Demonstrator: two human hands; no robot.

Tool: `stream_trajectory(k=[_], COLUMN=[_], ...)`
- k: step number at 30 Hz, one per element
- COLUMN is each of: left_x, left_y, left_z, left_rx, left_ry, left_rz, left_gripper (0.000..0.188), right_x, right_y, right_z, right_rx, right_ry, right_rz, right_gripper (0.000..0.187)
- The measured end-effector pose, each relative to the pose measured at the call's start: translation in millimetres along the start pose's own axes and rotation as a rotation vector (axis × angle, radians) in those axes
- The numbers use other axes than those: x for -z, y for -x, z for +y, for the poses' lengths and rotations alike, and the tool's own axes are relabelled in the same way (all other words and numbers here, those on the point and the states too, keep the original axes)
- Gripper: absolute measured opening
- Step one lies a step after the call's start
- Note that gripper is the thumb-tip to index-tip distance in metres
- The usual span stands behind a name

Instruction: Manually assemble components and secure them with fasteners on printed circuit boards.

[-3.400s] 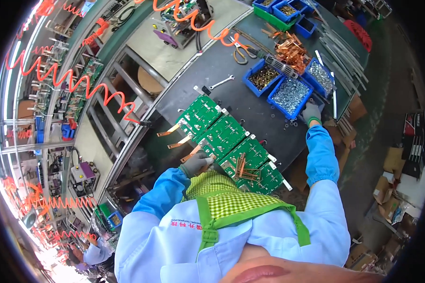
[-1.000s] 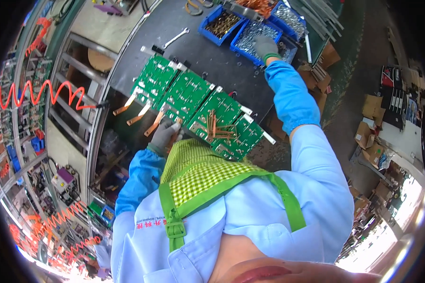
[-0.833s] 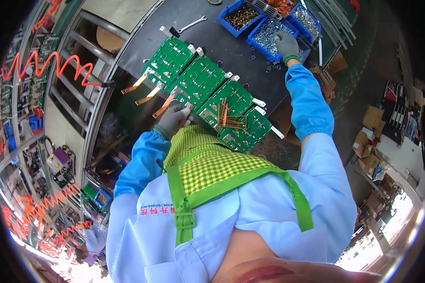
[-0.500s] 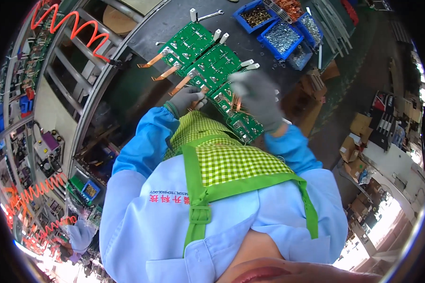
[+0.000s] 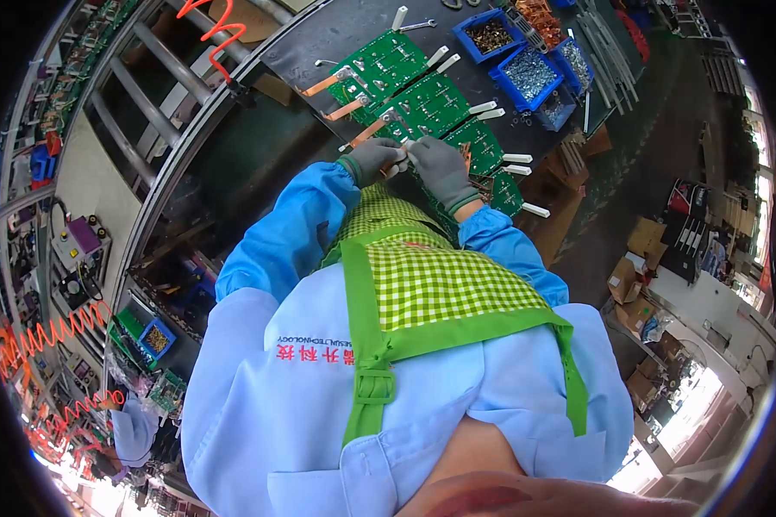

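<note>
My left hand (image 5: 373, 161), in a grey glove, is closed on a small copper strip (image 5: 397, 164), mostly hidden by the fingers. The gloved right hand (image 5: 442, 171) meets it there, its fingertips pinched together; what they grip is too small to make out. Just beyond both hands, several green circuit boards (image 5: 428, 105) lie in a row on the dark table. Bent copper strips (image 5: 345, 109) stick out from their left side, and white posts (image 5: 486, 107) stand along their right. The nearest board is partly covered by my right hand.
Blue bins of brass-coloured (image 5: 490, 36) and silvery small parts (image 5: 527, 75) stand at the far right of the table (image 5: 310, 45), near copper pieces (image 5: 539, 21) and long metal bars (image 5: 606, 60). A wrench (image 5: 419, 24) lies behind the boards. A metal roller frame (image 5: 151, 112) is at left.
My right hand has come left and down from above the boards to meet the left hand's fingertips. The boards and bins sit further right in the view.
</note>
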State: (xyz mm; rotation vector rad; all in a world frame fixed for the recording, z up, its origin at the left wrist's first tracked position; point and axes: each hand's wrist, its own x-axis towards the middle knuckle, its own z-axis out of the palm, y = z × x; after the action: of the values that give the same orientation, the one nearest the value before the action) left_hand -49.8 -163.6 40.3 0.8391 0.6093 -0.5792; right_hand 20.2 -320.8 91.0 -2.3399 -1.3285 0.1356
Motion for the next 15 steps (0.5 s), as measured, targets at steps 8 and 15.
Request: stream_trajectory(k=[8,15], left_x=[-4.9,-2.3], left_y=[2.7,-2.3], left_z=[3.1,1.1], left_rx=[-0.006,-0.024], left_ry=[0.002,-0.004], left_rz=[-0.030,-0.009], left_gripper=[0.015,0.014], right_x=[19.5,26.1], right_y=[-8.4,-20.3], right_z=[11.3,-6.8], right_rx=[-0.404,-0.705], right_ry=[-0.521,-0.848], right_rz=[-0.030,-0.143], right_gripper=[0.025,0.023])
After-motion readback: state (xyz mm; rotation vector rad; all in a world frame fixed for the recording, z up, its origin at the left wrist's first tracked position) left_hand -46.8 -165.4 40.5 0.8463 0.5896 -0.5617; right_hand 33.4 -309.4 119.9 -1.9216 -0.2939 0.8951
